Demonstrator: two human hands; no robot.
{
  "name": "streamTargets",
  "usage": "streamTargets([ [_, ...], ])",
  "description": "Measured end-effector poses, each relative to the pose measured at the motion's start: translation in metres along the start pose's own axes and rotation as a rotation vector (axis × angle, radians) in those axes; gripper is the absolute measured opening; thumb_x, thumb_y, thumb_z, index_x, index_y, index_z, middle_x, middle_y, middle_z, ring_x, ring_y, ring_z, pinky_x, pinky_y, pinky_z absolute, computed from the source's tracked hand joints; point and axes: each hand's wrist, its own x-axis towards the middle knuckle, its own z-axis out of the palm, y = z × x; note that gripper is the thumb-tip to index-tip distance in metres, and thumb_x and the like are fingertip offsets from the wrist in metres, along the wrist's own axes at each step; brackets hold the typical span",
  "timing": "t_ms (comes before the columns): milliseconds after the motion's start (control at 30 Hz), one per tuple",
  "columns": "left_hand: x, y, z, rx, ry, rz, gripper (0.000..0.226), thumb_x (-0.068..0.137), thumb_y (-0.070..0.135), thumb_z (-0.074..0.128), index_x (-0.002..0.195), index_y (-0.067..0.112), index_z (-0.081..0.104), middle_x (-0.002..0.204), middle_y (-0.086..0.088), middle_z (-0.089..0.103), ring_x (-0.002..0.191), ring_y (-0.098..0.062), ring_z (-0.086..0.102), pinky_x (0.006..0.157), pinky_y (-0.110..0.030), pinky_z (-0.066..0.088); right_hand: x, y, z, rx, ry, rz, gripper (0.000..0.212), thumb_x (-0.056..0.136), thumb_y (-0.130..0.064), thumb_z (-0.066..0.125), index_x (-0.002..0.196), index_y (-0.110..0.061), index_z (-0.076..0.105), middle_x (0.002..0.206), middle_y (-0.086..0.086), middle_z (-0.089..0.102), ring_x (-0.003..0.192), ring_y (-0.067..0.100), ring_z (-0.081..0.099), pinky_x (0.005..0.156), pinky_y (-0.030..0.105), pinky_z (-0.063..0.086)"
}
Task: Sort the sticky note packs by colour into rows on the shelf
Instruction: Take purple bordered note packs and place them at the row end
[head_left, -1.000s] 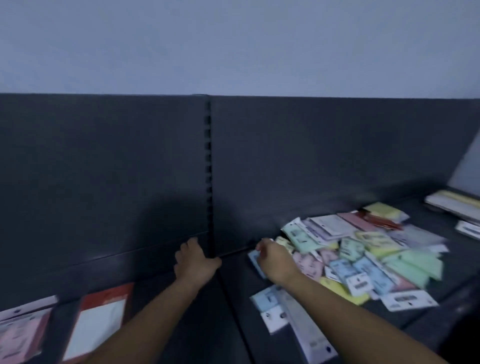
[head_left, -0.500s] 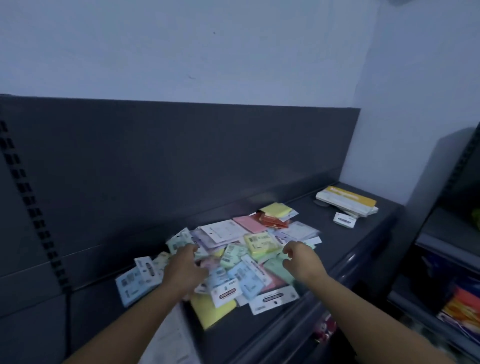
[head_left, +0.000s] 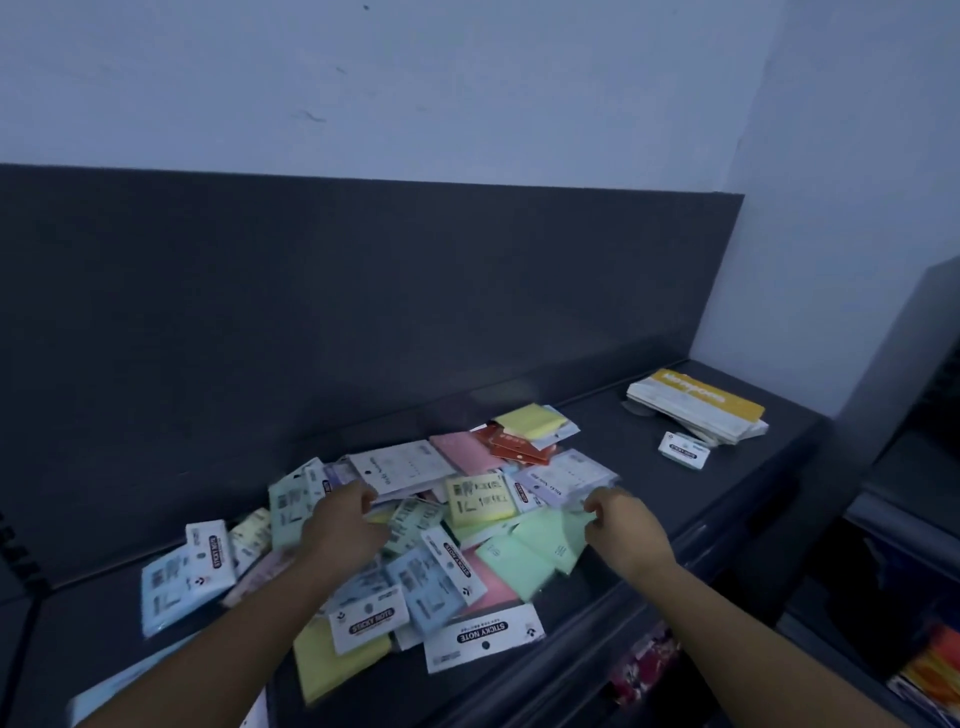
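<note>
Now, sticky note packs (head_left: 480, 499) beneath left hand (head_left: 340, 525) and right hand (head_left: 621, 527), grip unclear.

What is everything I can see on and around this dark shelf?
sticky note packs: one heap, too overlapped to count; blue, green, yellow, pink, lilac, red; middle of shelf
lone pack: one; white; right of the heap
flat stack: one; yellow and white; right rear of shelf
shelf: one; dark grey; against a pale wall
goods: blurred; orange, yellow; lower right rack
left hand: on the heap
right hand: at the heap's right edge
</note>
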Motion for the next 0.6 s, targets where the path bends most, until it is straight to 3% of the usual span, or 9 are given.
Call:
streamTargets([
  [100, 0.008, 0.012, 0.006, -0.056, 0.0, 0.031, 0.031, 0.08, 0.012, 0.066, 0.108, 0.016, 0.052, 0.104, -0.001, 0.055, 0.097, -0.022, 0.056, 0.085, -0.034, 0.047, 0.0, 0.011, 0.0, -0.08, 0.033, 0.034, 0.023, 0.087, -0.012, 0.049, 0.108, -0.011, 0.058, 0.114, 0.008, 0.055, 0.101, 0.026, 0.056, 0.073, 0.029, 0.044],
  [233, 0.016, 0.028, 0.02, -0.105, -0.042, 0.057, 0.027, 0.081, 0.013, 0.065, 0.106, 0.017, 0.054, 0.092, 0.007, 0.055, 0.093, -0.019, 0.057, 0.087, -0.035, 0.049, 0.005, 0.029, -0.001, -0.119, 0.11, 0.027, 0.027, 0.09, -0.016, 0.049, 0.116, -0.013, 0.054, 0.115, 0.006, 0.054, 0.104, 0.025, 0.053, 0.081, 0.034, 0.048],
  [433, 0.033, 0.058, 0.046, -0.054, -0.082, 0.095, 0.022, 0.08, 0.013, 0.065, 0.098, 0.018, 0.053, 0.093, 0.002, 0.057, 0.093, -0.021, 0.058, 0.085, -0.035, 0.048, 0.033, 0.028, 0.005, -0.22, 0.104, -0.262, 0.045, 0.086, -0.008, 0.049, 0.13, -0.015, 0.05, 0.126, 0.004, 0.055, 0.112, 0.024, 0.052, 0.092, 0.031, 0.042],
  [500, 0.043, 0.07, 0.056, -0.052, -0.067, 0.112, 0.019, 0.08, 0.013, 0.065, 0.094, 0.019, 0.053, 0.093, 0.002, 0.056, 0.086, -0.018, 0.056, 0.082, -0.034, 0.048, 0.048, 0.025, 0.013, -0.272, 0.158, -0.432, 0.048, 0.072, -0.011, 0.069, 0.119, -0.012, 0.061, 0.112, 0.005, 0.065, 0.1, 0.023, 0.063, 0.085, 0.029, 0.051],
  [533, 0.049, 0.076, 0.061, -0.064, -0.061, 0.114, 0.019, 0.081, 0.013, 0.065, 0.095, 0.019, 0.053, 0.094, 0.002, 0.056, 0.084, -0.018, 0.055, 0.081, -0.034, 0.048, 0.058, 0.027, 0.019, -0.285, 0.194, -0.498, 0.053, 0.056, -0.014, 0.081, 0.108, -0.013, 0.069, 0.101, 0.004, 0.07, 0.089, 0.019, 0.068, 0.077, 0.027, 0.055],
  [600, 0.061, 0.089, 0.071, -0.083, -0.051, 0.107, 0.023, 0.081, 0.012, 0.065, 0.101, 0.016, 0.054, 0.095, 0.003, 0.055, 0.085, -0.018, 0.054, 0.08, -0.031, 0.047, 0.076, 0.029, 0.027, -0.288, 0.185, -0.609, 0.059, 0.036, -0.017, 0.087, 0.093, -0.017, 0.074, 0.089, 0.0, 0.073, 0.078, 0.014, 0.071, 0.068, 0.023, 0.057],
])
